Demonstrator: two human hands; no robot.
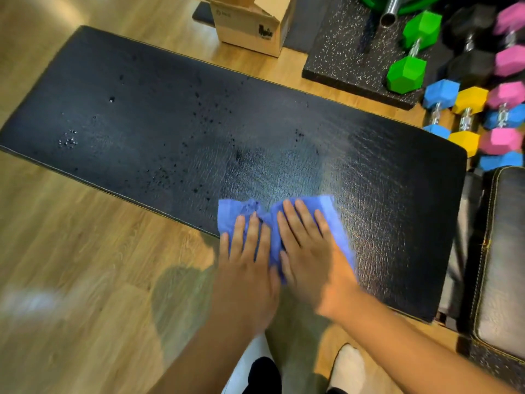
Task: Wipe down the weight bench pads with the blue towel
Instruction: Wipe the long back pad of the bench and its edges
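Both hands, left and right, press flat with fingers spread on the towel at the long pad's near edge. Droplets dot the pad; dumbbells crowd the wood floor beyond.

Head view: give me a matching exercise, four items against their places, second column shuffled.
Items:
1. blue towel
2. cardboard box
3. green dumbbell
4. droplets

Places:
A. on the speckled mat
B. under both hands, near edge of the long pad
C. on the floor beyond the long pad
D. scattered over the pad's middle

Pairs: 1-B, 2-C, 3-A, 4-D
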